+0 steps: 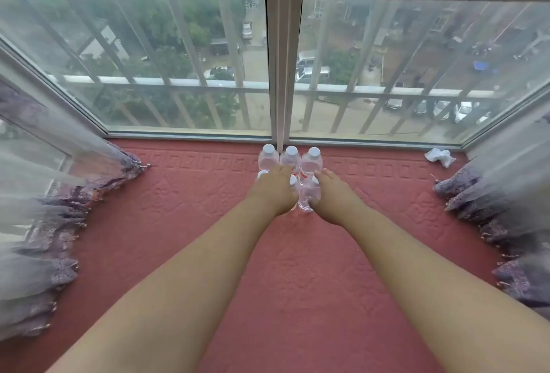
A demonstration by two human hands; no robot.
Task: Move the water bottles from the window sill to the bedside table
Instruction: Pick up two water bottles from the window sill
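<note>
Several clear water bottles with white caps stand in two rows on the red mat point(208, 194) of the window sill, against the window's middle post. The back row point(311, 161) stands free. My left hand point(273, 191) is wrapped from the left around the front middle bottle point(293, 180), and it covers most of the front left bottle, of which only the cap point(262, 175) shows. My right hand point(333, 194) grips the front right bottle point(308, 197) from the right. Both gripped bottles stand upright on the mat.
Sheer grey and purple curtains point(44, 224) bunch on the sill at the left, and more curtain point(491, 203) at the right. A crumpled white tissue point(440, 156) lies in the far right corner. The glass and window frame point(279, 75) close off the back.
</note>
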